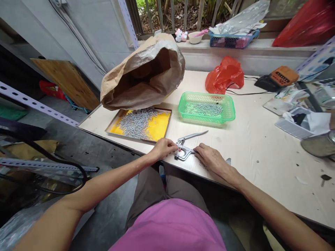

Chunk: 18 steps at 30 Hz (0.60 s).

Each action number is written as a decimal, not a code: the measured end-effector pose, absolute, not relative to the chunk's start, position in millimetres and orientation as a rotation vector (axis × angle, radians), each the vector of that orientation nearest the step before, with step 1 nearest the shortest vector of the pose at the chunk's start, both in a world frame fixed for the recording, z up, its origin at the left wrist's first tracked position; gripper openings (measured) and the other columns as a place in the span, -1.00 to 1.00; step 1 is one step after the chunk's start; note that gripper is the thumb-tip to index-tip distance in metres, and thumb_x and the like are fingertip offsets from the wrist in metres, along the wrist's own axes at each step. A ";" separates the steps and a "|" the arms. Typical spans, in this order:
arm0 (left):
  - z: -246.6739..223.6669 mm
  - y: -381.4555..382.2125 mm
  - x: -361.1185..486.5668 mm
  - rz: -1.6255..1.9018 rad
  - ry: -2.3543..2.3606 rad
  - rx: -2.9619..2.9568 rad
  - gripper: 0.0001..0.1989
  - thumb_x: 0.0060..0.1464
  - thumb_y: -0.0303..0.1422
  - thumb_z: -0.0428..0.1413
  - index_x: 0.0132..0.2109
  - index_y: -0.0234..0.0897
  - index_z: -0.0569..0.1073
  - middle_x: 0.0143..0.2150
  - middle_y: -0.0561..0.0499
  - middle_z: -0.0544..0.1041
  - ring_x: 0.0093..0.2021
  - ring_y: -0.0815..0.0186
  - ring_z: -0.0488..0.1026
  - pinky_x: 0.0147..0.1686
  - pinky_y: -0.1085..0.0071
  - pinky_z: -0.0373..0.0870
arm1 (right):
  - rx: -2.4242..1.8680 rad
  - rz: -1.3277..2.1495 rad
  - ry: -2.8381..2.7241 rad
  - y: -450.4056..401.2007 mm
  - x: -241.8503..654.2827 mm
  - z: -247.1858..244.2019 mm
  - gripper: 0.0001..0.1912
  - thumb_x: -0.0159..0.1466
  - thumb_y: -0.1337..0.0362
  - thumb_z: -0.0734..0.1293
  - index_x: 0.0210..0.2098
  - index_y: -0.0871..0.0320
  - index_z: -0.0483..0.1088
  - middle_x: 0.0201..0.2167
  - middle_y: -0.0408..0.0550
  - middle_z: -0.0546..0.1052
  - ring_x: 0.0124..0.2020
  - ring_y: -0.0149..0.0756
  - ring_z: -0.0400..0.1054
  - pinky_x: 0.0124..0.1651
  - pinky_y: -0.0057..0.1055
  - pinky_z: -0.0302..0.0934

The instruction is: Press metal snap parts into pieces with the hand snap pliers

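A metal hand tool (186, 152) with a spring and two spread handles lies at the table's front edge. My left hand (165, 147) is closed at the tool's left end, its fingertips pinched on something too small to make out. On the right, my right hand (209, 156) has its fingers wrapped round the tool's lower handle. Many small silvery metal pieces (136, 122) are heaped in a shallow tray (169, 126) with a yellow bottom, behind my left hand. Farther back, a green basket (206, 120) holds more such pieces.
A large open paper sack (146, 75) leans over the tray. Behind the basket lies a red plastic bag (225, 76). An orange and black charger (278, 79), a small white box (295, 125) and a metal container (318, 145) stand at the right.
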<state>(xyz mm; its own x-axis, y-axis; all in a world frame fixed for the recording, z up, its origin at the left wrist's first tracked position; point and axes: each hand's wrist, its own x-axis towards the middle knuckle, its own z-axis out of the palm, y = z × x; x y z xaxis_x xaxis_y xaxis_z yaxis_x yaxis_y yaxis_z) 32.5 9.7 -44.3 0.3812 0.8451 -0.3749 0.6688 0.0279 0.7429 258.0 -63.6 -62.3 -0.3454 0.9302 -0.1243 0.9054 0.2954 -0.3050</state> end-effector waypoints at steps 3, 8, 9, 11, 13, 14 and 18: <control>-50.7 7.8 42.0 0.189 1.371 1.685 -0.73 -0.02 -0.22 0.15 -0.40 -0.38 0.58 -0.63 0.10 0.37 -0.64 0.49 0.18 -0.61 0.53 0.02 | -1.766 0.499 -2.487 -62.0 257.4 -57.7 -0.75 0.41 0.29 0.09 -0.18 0.16 0.38 -0.21 0.03 0.44 -0.25 -0.29 0.34 -0.23 -0.41 0.17; -48.1 11.7 44.2 0.144 1.386 1.690 -0.72 -0.04 -0.21 0.15 -0.41 -0.39 0.57 -0.67 0.12 0.31 -0.65 0.49 0.14 -0.61 0.51 0.00 | -1.796 0.546 -2.488 -61.0 257.0 -58.0 -0.75 0.42 0.28 0.08 -0.16 0.17 0.36 -0.19 0.04 0.43 -0.22 -0.27 0.33 -0.20 -0.38 0.16; -48.4 11.1 44.2 0.141 1.389 1.689 -0.72 -0.04 -0.21 0.15 -0.41 -0.39 0.56 -0.67 0.13 0.31 -0.66 0.49 0.14 -0.61 0.52 -0.01 | -1.802 0.547 -2.484 -61.0 257.1 -58.7 -0.75 0.42 0.28 0.08 -0.17 0.17 0.36 -0.19 0.04 0.43 -0.22 -0.27 0.33 -0.19 -0.38 0.16; -50.3 9.4 44.4 0.143 1.390 1.679 -0.72 -0.03 -0.21 0.15 -0.44 -0.39 0.55 -0.67 0.13 0.30 -0.66 0.50 0.13 -0.62 0.52 -0.02 | -1.808 0.543 -2.477 -60.8 257.1 -59.8 -0.75 0.42 0.27 0.07 -0.18 0.15 0.36 -0.19 0.03 0.43 -0.21 -0.26 0.33 -0.19 -0.37 0.16; -52.5 8.6 44.7 0.150 1.384 1.647 -0.71 -0.01 -0.21 0.14 -0.45 -0.39 0.53 -0.67 0.14 0.29 -0.67 0.51 0.12 -0.63 0.52 -0.02 | -1.817 0.539 -2.478 -60.2 256.8 -60.5 -0.75 0.42 0.27 0.07 -0.18 0.14 0.36 -0.20 0.03 0.43 -0.21 -0.26 0.33 -0.19 -0.37 0.16; -53.4 8.9 44.9 0.148 1.378 1.621 -0.72 -0.01 -0.21 0.14 -0.45 -0.39 0.52 -0.67 0.14 0.28 -0.68 0.51 0.11 -0.64 0.53 -0.02 | -1.823 0.534 -2.480 -59.8 256.6 -60.7 -0.75 0.42 0.27 0.07 -0.18 0.13 0.36 -0.20 0.03 0.44 -0.21 -0.26 0.33 -0.20 -0.37 0.16; -55.1 13.3 45.0 0.113 1.355 1.470 -0.73 -0.01 -0.23 0.17 -0.48 -0.39 0.48 -0.67 0.15 0.28 -0.69 0.52 0.10 -0.68 0.53 0.02 | -1.844 0.494 -2.490 -58.9 255.9 -61.6 -0.75 0.42 0.27 0.08 -0.19 0.13 0.36 -0.21 0.02 0.44 -0.24 -0.27 0.33 -0.24 -0.39 0.15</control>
<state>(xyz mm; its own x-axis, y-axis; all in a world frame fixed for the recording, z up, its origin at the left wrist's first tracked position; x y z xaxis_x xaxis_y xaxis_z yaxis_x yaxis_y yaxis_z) 45.0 13.3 -55.1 0.3458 0.7559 -0.5559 0.6538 0.2308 0.7206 255.9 -58.9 -61.6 -0.3090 0.9334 -0.1822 0.9323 0.2595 -0.2520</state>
